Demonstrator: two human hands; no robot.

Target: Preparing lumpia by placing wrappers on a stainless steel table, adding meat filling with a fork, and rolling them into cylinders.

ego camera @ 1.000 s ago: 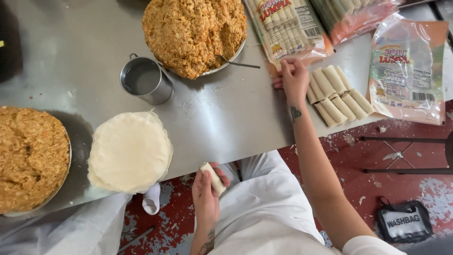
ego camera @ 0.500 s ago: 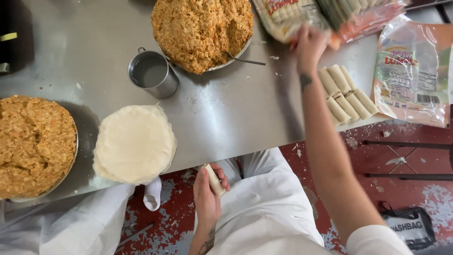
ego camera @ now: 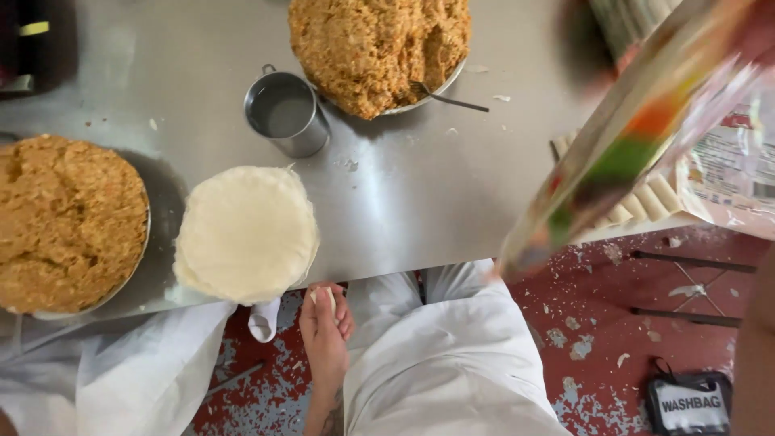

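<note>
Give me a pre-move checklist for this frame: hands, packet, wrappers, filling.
1. Left hand has a firm hold on the small roll: ok, fingers closed round it, below the table edge.
2. Right hand visible: not ok, out of view; only the forearm shows at the right edge.
3. Packet steady: not ok, blurred, lifted and tilted above the finished rolls.
4. Wrapper stack fully on the table: not ok, it overhangs the near edge.
5. Filling bowl reachable: ok, spoon resting in it.
6. Cup upright: ok.
</note>
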